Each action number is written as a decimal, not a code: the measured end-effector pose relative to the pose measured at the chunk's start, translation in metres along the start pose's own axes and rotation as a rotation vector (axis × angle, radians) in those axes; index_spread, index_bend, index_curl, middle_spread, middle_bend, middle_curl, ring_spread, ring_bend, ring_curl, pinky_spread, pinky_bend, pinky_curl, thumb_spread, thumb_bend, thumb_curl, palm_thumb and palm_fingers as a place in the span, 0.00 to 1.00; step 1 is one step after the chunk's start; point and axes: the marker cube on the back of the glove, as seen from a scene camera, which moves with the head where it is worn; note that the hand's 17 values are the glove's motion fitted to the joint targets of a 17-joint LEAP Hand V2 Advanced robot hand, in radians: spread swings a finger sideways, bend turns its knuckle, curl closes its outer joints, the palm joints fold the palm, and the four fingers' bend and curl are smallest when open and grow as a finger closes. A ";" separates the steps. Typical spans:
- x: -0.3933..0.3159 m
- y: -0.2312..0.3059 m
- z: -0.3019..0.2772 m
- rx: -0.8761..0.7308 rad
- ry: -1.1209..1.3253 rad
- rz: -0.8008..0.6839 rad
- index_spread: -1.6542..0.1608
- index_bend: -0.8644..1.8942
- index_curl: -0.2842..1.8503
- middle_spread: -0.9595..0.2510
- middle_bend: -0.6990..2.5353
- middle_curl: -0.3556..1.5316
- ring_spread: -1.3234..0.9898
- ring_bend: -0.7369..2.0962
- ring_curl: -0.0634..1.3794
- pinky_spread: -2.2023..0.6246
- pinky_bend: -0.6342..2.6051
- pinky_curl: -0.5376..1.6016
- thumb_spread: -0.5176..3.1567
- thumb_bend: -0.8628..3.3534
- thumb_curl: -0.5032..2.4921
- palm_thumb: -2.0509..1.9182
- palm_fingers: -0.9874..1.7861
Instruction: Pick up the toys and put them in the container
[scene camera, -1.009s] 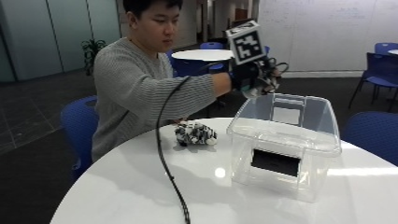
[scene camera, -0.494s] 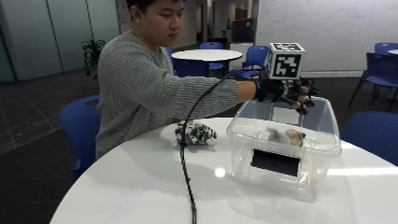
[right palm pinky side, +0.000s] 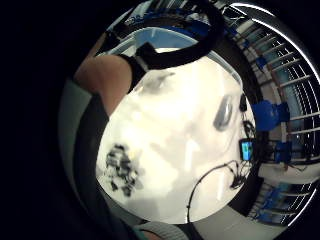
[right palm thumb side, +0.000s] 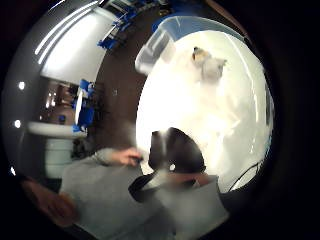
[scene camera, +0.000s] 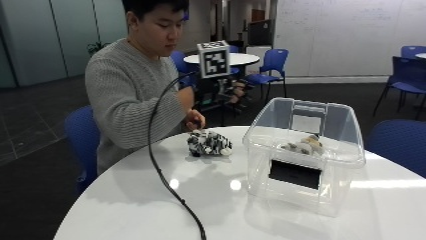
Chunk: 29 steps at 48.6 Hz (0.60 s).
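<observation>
A black-and-white zebra toy (scene camera: 208, 143) lies on the round white table (scene camera: 133, 215), left of the clear plastic container (scene camera: 333, 167). A tan and white plush toy (scene camera: 303, 145) lies inside the container. My gloved right hand (scene camera: 231, 94) hangs in the air above and behind the zebra toy, fingers relaxed and holding nothing. The person's bare left hand (scene camera: 195, 120) rests just behind the zebra toy. The little finger side palm view looks down on the zebra toy (right palm pinky side: 120, 167). In the thumb side palm view, the zebra toy (right palm thumb side: 172, 147) and the plush toy (right palm thumb side: 209, 64) in the container both show.
A black cable (scene camera: 166, 175) runs from my hand across the table's left part to its front edge. Blue chairs stand at the left (scene camera: 80, 140) and right (scene camera: 396, 140) of the table. A dark label (scene camera: 294, 174) is on the container's front wall.
My hand was over the container with the plush toy, let it go inside, and has drawn back left to above the zebra toy. The outside camera has shifted too.
</observation>
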 end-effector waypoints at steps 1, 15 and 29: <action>-0.003 0.015 0.002 -0.005 0.000 -0.013 0.72 0.36 0.25 0.66 0.27 0.42 0.49 0.55 0.31 0.78 0.59 0.44 0.49 0.20 0.34 0.54 0.31; -0.027 0.105 0.046 -0.054 0.100 0.046 0.71 0.37 0.25 0.66 0.27 0.40 0.50 0.53 0.28 0.78 0.57 0.42 0.50 0.20 0.32 0.53 0.34; -0.035 0.093 0.121 -0.119 0.131 0.102 0.71 0.37 0.26 0.66 0.27 0.39 0.50 0.53 0.27 0.78 0.56 0.42 0.51 0.20 0.30 0.53 0.34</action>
